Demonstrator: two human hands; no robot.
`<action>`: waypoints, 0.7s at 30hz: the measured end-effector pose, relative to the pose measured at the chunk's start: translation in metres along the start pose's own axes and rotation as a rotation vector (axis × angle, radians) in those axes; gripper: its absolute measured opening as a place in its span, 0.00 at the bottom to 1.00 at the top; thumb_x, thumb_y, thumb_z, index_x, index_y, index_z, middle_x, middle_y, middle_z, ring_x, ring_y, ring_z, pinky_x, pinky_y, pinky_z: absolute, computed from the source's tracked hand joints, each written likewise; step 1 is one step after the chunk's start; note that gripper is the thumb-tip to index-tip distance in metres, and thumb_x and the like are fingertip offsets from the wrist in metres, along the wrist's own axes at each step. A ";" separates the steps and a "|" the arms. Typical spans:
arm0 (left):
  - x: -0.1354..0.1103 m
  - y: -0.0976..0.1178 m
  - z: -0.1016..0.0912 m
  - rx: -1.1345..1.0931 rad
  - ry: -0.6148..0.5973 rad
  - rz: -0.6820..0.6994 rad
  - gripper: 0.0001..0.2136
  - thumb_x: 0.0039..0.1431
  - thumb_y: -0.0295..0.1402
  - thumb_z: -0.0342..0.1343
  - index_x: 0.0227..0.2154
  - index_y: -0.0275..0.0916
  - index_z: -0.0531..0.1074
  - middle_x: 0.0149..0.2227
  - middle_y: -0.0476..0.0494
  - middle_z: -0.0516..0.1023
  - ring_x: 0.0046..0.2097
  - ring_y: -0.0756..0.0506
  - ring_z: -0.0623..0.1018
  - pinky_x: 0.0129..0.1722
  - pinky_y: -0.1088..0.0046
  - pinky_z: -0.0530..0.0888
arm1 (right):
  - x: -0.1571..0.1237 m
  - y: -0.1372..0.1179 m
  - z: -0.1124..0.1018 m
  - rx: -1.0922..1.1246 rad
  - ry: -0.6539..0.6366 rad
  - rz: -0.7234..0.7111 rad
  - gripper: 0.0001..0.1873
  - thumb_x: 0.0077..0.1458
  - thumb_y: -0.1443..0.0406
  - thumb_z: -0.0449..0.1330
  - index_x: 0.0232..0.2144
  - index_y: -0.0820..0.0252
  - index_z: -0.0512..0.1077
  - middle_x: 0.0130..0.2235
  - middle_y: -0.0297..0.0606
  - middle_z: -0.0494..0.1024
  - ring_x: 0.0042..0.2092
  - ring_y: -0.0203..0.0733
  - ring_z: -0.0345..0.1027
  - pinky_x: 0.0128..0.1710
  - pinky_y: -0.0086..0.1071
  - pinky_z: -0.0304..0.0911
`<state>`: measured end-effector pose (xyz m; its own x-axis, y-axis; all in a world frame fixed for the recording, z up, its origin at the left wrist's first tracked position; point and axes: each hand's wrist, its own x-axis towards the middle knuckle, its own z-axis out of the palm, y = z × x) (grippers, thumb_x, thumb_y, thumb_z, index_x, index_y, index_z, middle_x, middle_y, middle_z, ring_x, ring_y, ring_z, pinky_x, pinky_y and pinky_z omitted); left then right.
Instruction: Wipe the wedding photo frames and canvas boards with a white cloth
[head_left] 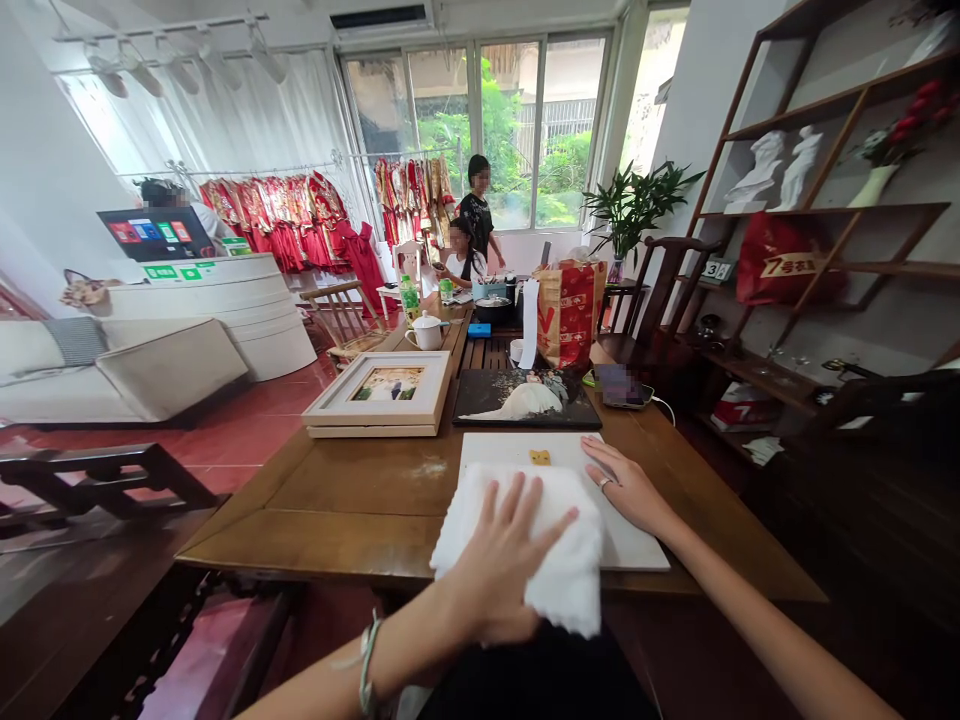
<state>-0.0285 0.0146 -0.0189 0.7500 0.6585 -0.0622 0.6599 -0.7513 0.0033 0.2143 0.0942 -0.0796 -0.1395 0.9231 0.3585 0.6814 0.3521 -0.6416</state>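
My left hand (504, 560) lies with spread fingers on a white cloth (570, 580). The cloth covers the near left part of a white board (630, 540) and hangs past the table's front edge. My right hand (626, 482), a ring on one finger, rests flat on the board's right side with its fingers stretched out. Between the hands, at the board's far side, sits a small yellow piece with two pointed ears (539, 457). Just beyond the board is a dark picture panel (495, 395) showing a white gown.
Stacked pale picture frames (322, 412) are at the left of the wooden table (300, 520). Farther back stand a white teapot (427, 332), a red and tan paper bag (577, 310) and a phone with a cable (626, 388). People are near the window and behind the counter (247, 320).
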 end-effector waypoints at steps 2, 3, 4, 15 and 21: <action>-0.008 0.009 0.003 -0.008 -0.001 0.028 0.54 0.35 0.38 0.60 0.62 0.48 0.30 0.64 0.30 0.33 0.62 0.24 0.35 0.53 0.38 0.41 | 0.000 0.000 0.000 -0.007 0.005 -0.005 0.23 0.55 0.62 0.51 0.52 0.63 0.67 0.57 0.47 0.65 0.60 0.48 0.54 0.60 0.47 0.49; -0.008 0.009 0.004 -0.011 0.011 0.038 0.54 0.35 0.39 0.60 0.62 0.49 0.31 0.64 0.30 0.33 0.62 0.25 0.35 0.53 0.38 0.41 | 0.000 0.000 0.001 -0.007 0.008 -0.007 0.23 0.55 0.62 0.51 0.51 0.62 0.67 0.57 0.46 0.65 0.60 0.48 0.54 0.60 0.47 0.49; -0.006 0.006 0.005 -0.013 0.030 0.048 0.53 0.36 0.40 0.60 0.62 0.48 0.31 0.64 0.31 0.34 0.62 0.25 0.36 0.54 0.38 0.41 | 0.000 0.001 0.001 -0.005 0.009 -0.009 0.22 0.55 0.62 0.51 0.51 0.61 0.67 0.57 0.45 0.65 0.60 0.47 0.54 0.60 0.47 0.49; 0.082 -0.060 -0.002 0.064 0.127 -0.090 0.29 0.54 0.39 0.48 0.59 0.39 0.53 0.62 0.30 0.49 0.62 0.29 0.49 0.55 0.45 0.49 | 0.000 0.000 0.000 0.023 0.023 -0.018 0.22 0.54 0.60 0.51 0.51 0.58 0.68 0.56 0.43 0.67 0.59 0.48 0.57 0.59 0.47 0.51; 0.056 -0.029 0.004 0.013 0.145 -0.061 0.36 0.53 0.41 0.48 0.63 0.43 0.40 0.64 0.30 0.42 0.62 0.27 0.42 0.54 0.41 0.46 | 0.000 0.004 -0.001 0.033 0.009 -0.054 0.22 0.53 0.62 0.51 0.50 0.60 0.68 0.56 0.45 0.67 0.59 0.47 0.56 0.59 0.47 0.51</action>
<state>-0.0059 0.0727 -0.0263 0.7078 0.7016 0.0830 0.7045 -0.7096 -0.0092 0.2178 0.0954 -0.0815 -0.1686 0.9011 0.3995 0.6492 0.4065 -0.6429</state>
